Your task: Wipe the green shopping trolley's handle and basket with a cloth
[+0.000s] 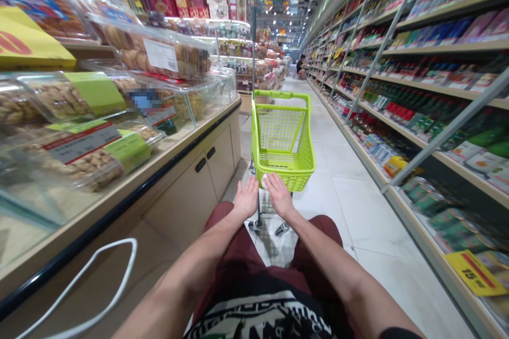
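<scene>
Where the lime-green plastic-mesh shopping trolley (296, 181) stands on the white tiled floor (332, 233), both hands reach towards the near edge of its basket. The person's left hand (246, 198) lies flat in the air by the basket's near left corner, its grip spread, fingers straight and palm hidden. The person's right hand (279, 196) is just beside it, fingers curved down over a small whitish thing (264, 181) at that same edge; the fingers cover most of it, so I cannot tell what it is, nor whether the grip pinches it or merely lies over it. Contact with the basket cannot be told either.

The hands and legs in maroon trousers (234, 246) hide part of the trolley's frame. On the left, a pale wooden bench (159, 222) with a black front edge carries clear plastic food packs (93, 151), blurred and cut off by the picture's side; a pixelated patch covers one label. A white curved tube (134, 254), its ends out of view, loops below that edge. To the right, long pale shelves (437, 51) hold smeared, unreadable packages, and a yellow price tag (475, 274) showing "15" sits on the lowest edge.
</scene>
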